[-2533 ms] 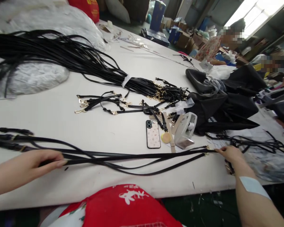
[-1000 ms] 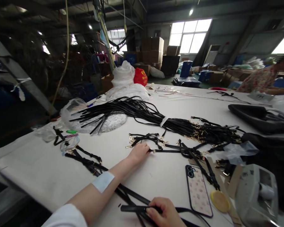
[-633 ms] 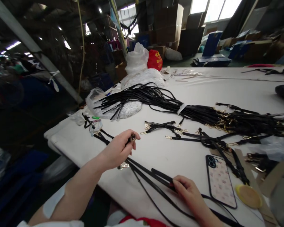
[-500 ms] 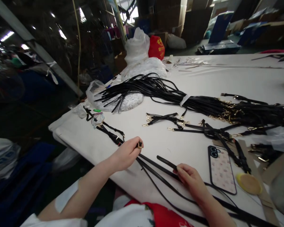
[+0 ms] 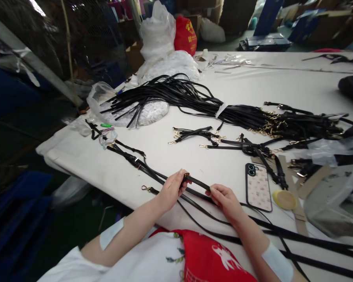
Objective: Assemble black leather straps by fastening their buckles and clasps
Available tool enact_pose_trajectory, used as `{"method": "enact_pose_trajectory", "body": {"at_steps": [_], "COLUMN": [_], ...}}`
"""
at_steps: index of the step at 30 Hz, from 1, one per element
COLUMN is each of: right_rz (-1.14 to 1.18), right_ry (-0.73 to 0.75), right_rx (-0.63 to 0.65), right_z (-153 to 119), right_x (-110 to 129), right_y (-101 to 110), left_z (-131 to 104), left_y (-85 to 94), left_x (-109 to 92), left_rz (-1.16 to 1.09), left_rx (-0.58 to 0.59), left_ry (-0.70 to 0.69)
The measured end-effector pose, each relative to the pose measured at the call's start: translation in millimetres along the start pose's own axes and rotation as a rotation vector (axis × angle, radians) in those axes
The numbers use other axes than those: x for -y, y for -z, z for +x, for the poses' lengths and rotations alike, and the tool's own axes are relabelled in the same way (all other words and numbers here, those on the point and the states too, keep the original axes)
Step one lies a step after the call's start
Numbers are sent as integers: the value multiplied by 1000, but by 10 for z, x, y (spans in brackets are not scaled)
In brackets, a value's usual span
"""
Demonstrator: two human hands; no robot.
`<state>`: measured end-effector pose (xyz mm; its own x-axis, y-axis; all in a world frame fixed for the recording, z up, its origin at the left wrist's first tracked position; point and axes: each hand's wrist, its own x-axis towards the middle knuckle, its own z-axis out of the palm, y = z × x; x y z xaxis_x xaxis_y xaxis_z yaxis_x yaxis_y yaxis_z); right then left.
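Observation:
My left hand (image 5: 173, 188) is closed around a small gold buckle (image 5: 186, 175) at the front of the table. A black strap (image 5: 200, 183) runs from the buckle to my right hand (image 5: 225, 199), which pinches it between thumb and fingers. Whether the strap's end passes through the buckle is hidden by my left fingers. Long black straps (image 5: 206, 211) lie under both hands. Left of my left hand, a gold snap hook (image 5: 146, 188) on a strap end rests near the table edge.
Across the white table (image 5: 176, 156) lies a tied bundle of black straps (image 5: 194, 105). Shorter straps with gold hooks (image 5: 194, 135) sit in front of it. A phone (image 5: 258, 188), a yellow round disc (image 5: 284, 199) and a clear plastic bin (image 5: 335, 196) are at right.
My two hands have come together, and the strap end from my right hand now meets the buckle in my left. The head view has tilted downward and shifted.

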<state>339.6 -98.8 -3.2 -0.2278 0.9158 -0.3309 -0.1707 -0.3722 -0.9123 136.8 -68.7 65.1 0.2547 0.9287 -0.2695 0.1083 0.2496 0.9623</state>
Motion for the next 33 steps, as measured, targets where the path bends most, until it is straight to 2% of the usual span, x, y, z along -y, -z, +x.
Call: {"method": "enact_pose_trajectory", "body": {"at_steps": [5, 10, 15, 18, 21, 23, 25, 28, 30, 31, 33], "right_rz": [20, -21, -92, -232, -554, -674, -650, -418, -255, -215, -226], "right_ry": [-3, 16, 42, 194, 447, 537, 606, 679, 646, 614, 539], "right_rx": [14, 19, 38, -14, -25, -25, -120, -487, -669, -701, -670], "right_z": [8, 12, -7, -89, -212, -284, -332, -367, -374, -376, -381], "right_x": [-6, 10, 49, 125, 224, 273, 301, 321, 328, 330, 336], "right_y": [-7, -24, -22, -45, -126, -172, -162, -35, 69, 108, 148], "left_z": [1, 5, 39, 78, 109, 126, 149, 194, 213, 216, 207], "left_y": [33, 7, -193, -319, -427, -474, -478, -406, -341, -316, -289], "left_x": [47, -5, 13, 78, 133, 132, 85, -57, -164, -212, -288], "left_rz": [88, 253, 520, 578, 624, 685, 738, 790, 818, 825, 828], "left_rx": [47, 88, 279, 317, 391, 452, 448, 370, 349, 356, 388], "left_ry": [-98, -170, -192, -176, -212, -237, -243, -243, -264, -276, -287]}}
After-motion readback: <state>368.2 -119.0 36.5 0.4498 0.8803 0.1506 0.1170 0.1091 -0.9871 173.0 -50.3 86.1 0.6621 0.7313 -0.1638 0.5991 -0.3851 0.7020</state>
